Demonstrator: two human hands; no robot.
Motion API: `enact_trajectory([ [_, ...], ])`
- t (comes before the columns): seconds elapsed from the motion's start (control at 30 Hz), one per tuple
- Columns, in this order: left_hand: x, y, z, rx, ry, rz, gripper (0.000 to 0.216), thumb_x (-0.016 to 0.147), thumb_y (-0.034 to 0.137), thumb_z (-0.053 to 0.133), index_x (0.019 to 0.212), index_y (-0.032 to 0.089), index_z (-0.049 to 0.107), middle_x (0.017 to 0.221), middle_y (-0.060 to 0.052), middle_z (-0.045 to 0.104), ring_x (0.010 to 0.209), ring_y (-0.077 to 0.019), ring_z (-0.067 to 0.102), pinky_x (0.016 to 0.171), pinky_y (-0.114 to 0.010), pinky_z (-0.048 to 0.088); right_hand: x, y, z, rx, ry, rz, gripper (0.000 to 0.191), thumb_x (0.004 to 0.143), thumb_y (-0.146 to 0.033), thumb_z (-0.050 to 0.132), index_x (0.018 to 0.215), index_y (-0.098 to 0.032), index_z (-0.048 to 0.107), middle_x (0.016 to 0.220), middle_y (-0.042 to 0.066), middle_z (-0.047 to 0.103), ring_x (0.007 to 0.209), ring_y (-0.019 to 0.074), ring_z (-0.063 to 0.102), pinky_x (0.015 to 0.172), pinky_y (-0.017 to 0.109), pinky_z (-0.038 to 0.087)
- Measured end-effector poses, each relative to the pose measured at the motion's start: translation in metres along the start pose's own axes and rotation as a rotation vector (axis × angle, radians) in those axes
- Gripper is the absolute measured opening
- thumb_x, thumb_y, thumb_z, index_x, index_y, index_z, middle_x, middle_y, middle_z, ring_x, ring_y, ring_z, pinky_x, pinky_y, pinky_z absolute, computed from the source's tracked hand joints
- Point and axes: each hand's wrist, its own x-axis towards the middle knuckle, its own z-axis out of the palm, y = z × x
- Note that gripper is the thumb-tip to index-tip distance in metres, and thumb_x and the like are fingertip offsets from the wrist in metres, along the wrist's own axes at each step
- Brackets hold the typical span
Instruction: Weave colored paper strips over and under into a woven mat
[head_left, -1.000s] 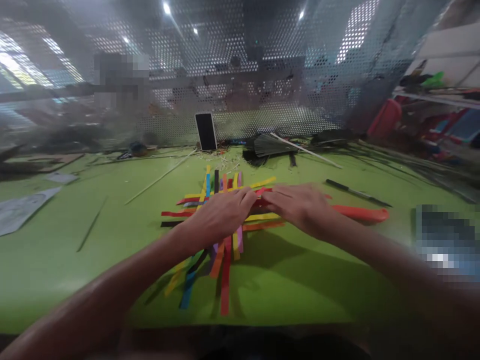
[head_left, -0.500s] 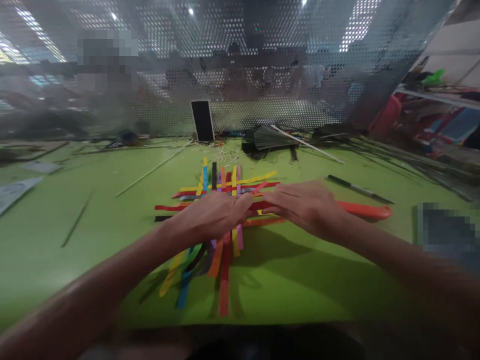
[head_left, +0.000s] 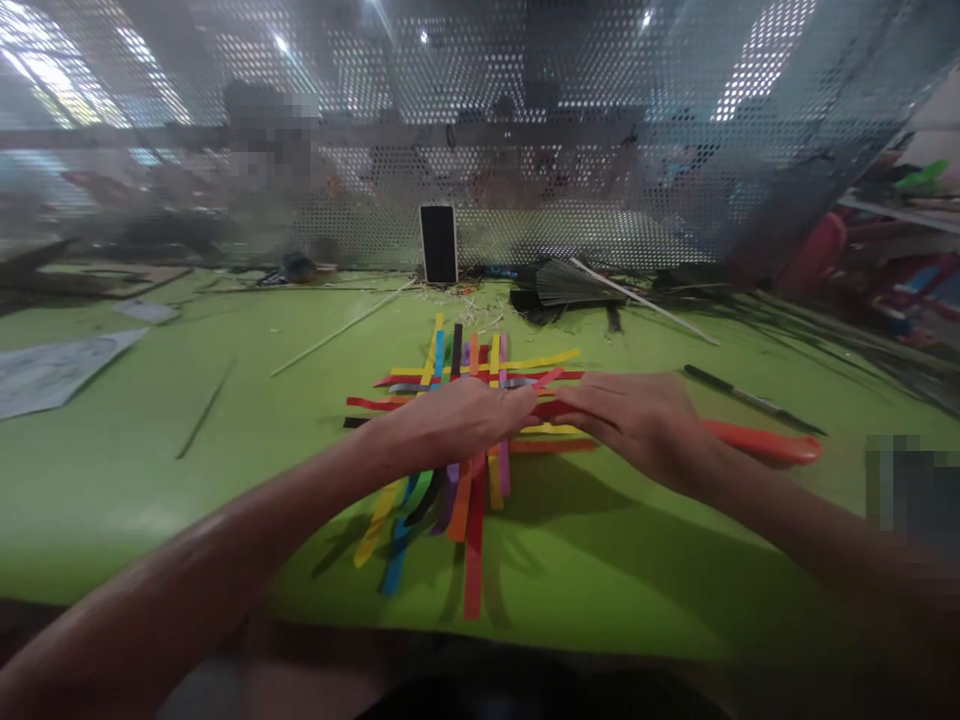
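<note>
A loose weave of bright paper-like strips [head_left: 474, 540], in red, yellow, blue, orange, purple and black, lies on the green table. My left hand [head_left: 480, 412] rests across the middle of the weave, its fingers bent together at a strip; the fingertips are partly hidden. A short pinkish-red end pokes up beside them. To the right, my right hand [head_left: 630, 412] has its fingers pressed together on a dark red strip [head_left: 551, 410] that spans the small gap between both hands. Much of the weave's centre is covered by my left hand.
An orange-red handle-like object [head_left: 772, 443] and a black pen-like tool [head_left: 750, 398] lie on the right. A phone [head_left: 439, 245] leans on the perforated screen [head_left: 360, 190]. Dark thin strips [head_left: 577, 282], sticks and scraps lie behind; paper [head_left: 60, 370] is at left.
The view has turned slightly left, so everything sits farther right in the picture. Both hands keep nearly the same place on the strips.
</note>
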Motion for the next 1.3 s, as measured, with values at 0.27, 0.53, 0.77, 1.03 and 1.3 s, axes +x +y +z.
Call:
enact_trajectory([
  [0.27, 0.001, 0.004, -0.007, 0.070, -0.083, 0.024, 0.027, 0.111, 0.029, 0.035, 0.120, 0.018, 0.058, 0.077, -0.003, 0.067, 0.059, -0.0181, 0.060, 0.056, -0.026, 0.037, 0.000, 0.003, 0.005, 0.054, -0.036, 0.011, 0.037, 0.111, -0.034, 0.043, 0.118, -0.020, 0.077, 0.101, 0.006, 0.082, 0.091, 0.0189, 0.077, 0.070, 0.027, 0.054],
  [0.53, 0.000, -0.004, 0.000, 0.062, -0.045, 0.103, 0.020, 0.109, 0.022, 0.039, 0.114, 0.019, 0.058, 0.088, -0.006, 0.072, 0.070, -0.0201, 0.067, 0.059, -0.027, 0.039, -0.006, 0.006, 0.010, 0.108, -0.098, 0.087, 0.032, 0.108, -0.031, 0.048, 0.126, -0.027, 0.075, 0.113, 0.003, 0.081, 0.101, 0.0212, 0.077, 0.083, 0.032, 0.060],
  [0.77, -0.002, -0.006, -0.004, 0.046, -0.051, 0.040, 0.018, 0.107, 0.021, 0.039, 0.100, 0.020, 0.056, 0.069, 0.000, 0.060, 0.053, -0.0154, 0.054, 0.052, -0.027, 0.029, -0.005, 0.011, 0.008, 0.174, -0.097, 0.121, 0.031, 0.106, -0.037, 0.053, 0.127, -0.035, 0.076, 0.112, 0.001, 0.082, 0.100, 0.0240, 0.078, 0.082, 0.035, 0.062],
  [1.03, 0.000, -0.006, -0.011, 0.036, -0.010, 0.003, 0.025, 0.108, 0.029, 0.034, 0.100, 0.022, 0.056, 0.060, 0.003, 0.052, 0.046, -0.0146, 0.044, 0.050, -0.028, 0.025, -0.004, 0.019, 0.003, 0.159, -0.045, 0.103, 0.029, 0.107, -0.036, 0.054, 0.122, -0.027, 0.078, 0.110, 0.005, 0.082, 0.098, 0.0220, 0.078, 0.079, 0.032, 0.060],
  [1.3, -0.002, -0.011, -0.013, 0.098, -0.002, -0.064, 0.025, 0.109, 0.029, 0.034, 0.099, 0.021, 0.056, 0.065, -0.001, 0.059, 0.051, -0.0176, 0.050, 0.052, -0.029, 0.026, -0.007, 0.035, 0.002, 0.071, -0.055, 0.108, 0.034, 0.108, -0.043, 0.052, 0.119, -0.025, 0.078, 0.101, 0.005, 0.083, 0.086, 0.0195, 0.078, 0.071, 0.029, 0.055],
])
